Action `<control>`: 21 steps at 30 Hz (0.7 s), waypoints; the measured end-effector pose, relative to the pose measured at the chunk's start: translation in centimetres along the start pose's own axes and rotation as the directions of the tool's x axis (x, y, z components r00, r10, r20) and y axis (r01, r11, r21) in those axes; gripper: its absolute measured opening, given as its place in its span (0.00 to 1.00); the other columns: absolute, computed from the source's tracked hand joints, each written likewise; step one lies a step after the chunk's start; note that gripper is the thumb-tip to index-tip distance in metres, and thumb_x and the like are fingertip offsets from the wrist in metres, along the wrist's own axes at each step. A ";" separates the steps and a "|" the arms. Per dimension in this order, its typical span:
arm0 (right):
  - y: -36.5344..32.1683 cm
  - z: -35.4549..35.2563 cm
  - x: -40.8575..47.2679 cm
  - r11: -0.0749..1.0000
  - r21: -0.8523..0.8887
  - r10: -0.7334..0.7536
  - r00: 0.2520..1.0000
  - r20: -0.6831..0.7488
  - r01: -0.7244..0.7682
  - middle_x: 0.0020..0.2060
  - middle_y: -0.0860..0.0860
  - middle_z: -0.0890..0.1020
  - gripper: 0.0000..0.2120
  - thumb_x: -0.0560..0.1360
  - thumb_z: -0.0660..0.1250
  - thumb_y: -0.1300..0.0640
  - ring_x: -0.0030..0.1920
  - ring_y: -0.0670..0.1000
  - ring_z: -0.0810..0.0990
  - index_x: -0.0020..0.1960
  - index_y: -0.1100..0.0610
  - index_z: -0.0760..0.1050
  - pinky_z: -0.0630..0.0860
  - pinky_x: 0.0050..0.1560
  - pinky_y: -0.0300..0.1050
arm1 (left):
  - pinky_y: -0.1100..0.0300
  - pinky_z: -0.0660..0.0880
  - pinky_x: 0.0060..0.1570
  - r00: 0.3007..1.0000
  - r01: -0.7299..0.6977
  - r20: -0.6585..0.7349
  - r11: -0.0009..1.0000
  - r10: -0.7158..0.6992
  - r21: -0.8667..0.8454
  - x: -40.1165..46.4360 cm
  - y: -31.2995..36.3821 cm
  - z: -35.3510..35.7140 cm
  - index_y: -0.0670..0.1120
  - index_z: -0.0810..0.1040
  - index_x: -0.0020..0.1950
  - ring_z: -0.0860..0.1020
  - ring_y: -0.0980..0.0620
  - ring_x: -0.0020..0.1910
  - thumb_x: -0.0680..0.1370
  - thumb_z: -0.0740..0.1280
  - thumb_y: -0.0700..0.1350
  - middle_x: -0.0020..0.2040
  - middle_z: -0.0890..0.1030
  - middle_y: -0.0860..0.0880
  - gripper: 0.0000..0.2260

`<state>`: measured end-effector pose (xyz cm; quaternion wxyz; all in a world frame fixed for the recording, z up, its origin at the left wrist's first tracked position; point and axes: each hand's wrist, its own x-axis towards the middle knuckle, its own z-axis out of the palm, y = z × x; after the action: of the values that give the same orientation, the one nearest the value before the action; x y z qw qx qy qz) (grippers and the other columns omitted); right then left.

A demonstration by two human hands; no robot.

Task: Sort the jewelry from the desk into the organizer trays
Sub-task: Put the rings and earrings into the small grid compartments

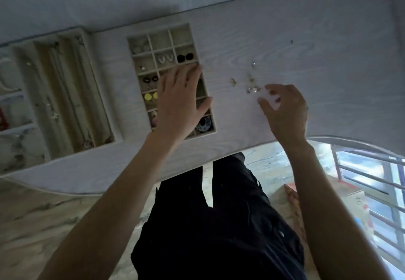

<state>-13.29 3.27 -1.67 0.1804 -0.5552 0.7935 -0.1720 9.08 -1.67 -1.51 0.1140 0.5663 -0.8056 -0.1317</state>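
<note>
The person's dark trousers (pixel 219 225) fill the bottom of the view, nearest the camera, with both bare forearms reaching away over the pale wood-grain worktop (pixel 306 45).

The left hand (pixel 179 102) lies spread, fingers straight and thumb out, over the middle of the gridded tray (pixel 163 27). It holds nothing that can be seen. It seems placed there either to steady the tray or to let a piece drop into a cell; which one cannot be told.

The right hand (pixel 282 108) hovers with fingers loosely curled toward the thumb, just beside the loose jewelry (pixel 252 82). No piece can be seen between its fingertips. The curl looks like preparation for pinching the nearest small item.

The loose pieces lie scattered to the right of the gridded tray, close enough that each can be carried across in a short reach. Several cells already hold pairs: black studs (pixel 185 57), yellow studs (pixel 150 96), white hoops (pixel 165 58). Like is kept with like.

A long-channel tray (pixel 87 38) further left holds chains laid lengthwise, likely to keep them from tangling.
</note>
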 end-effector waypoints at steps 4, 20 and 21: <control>-0.3 1.2 1.0 0.999 0.026 -0.023 0.999 0.044 0.022 0.43 0.55 0.79 0.11 0.69 0.70 0.56 0.43 0.59 0.78 0.51 0.55 0.79 0.72 0.48 0.52 | 0.49 0.62 0.64 0.999 0.030 -0.012 0.999 -0.031 -0.014 0.2 0.2 0.3 0.44 0.72 0.68 0.69 0.44 0.64 0.74 0.62 0.59 0.64 0.75 0.45 0.27; 1.3 0.5 2.5 0.986 0.133 -0.092 0.993 -0.070 0.101 0.41 0.50 0.81 0.05 0.71 0.69 0.57 0.42 0.53 0.78 0.46 0.57 0.79 0.72 0.46 0.47 | 0.46 0.61 0.66 0.992 0.117 -0.044 0.993 -0.118 -0.016 0.1 1.1 1.3 0.45 0.72 0.68 0.70 0.44 0.64 0.74 0.62 0.56 0.65 0.75 0.48 0.25; 1.1 0.3 2.6 0.981 0.169 -0.081 0.995 -0.057 0.090 0.39 0.48 0.81 0.06 0.72 0.69 0.56 0.41 0.51 0.78 0.46 0.57 0.78 0.72 0.45 0.44 | 0.46 0.61 0.66 0.992 0.116 -0.044 0.993 -0.117 -0.023 0.0 1.1 1.4 0.45 0.72 0.68 0.70 0.44 0.63 0.74 0.62 0.56 0.65 0.75 0.48 0.25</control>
<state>-14.88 1.10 -2.65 0.2003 -0.5667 0.7554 -0.2611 7.65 -1.23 -2.42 0.1298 0.6141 -0.7669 -0.1335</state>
